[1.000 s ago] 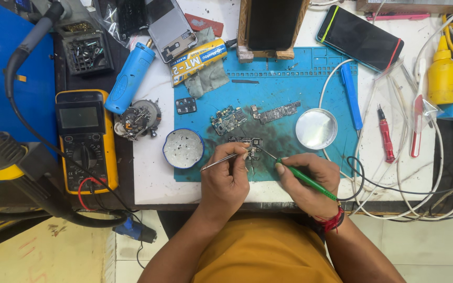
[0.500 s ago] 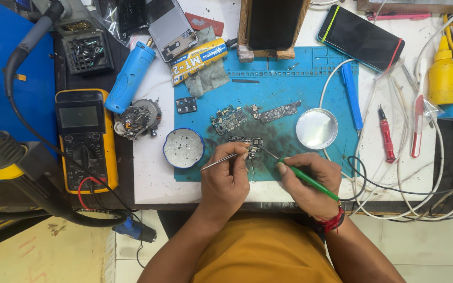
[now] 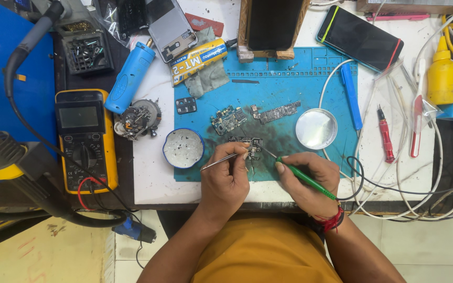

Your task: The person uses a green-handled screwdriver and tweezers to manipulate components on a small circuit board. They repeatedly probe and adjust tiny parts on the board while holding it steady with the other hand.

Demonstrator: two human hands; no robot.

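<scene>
Phone repair workshop: multimeter (image 3: 85,140), blue work mat (image 3: 284,89), circuit boards (image 3: 273,112).

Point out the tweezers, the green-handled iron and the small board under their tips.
Tweezers (image 3: 220,161), head view, middle of the metal shaft.
Green-handled iron (image 3: 305,179), head view, on the green handle.
Small board (image 3: 249,144), head view, its centre.

Matt blue rubbery mat (image 3: 289,84), shiny metal tweezers (image 3: 218,162), glossy green plastic soldering iron (image 3: 305,178).
</scene>
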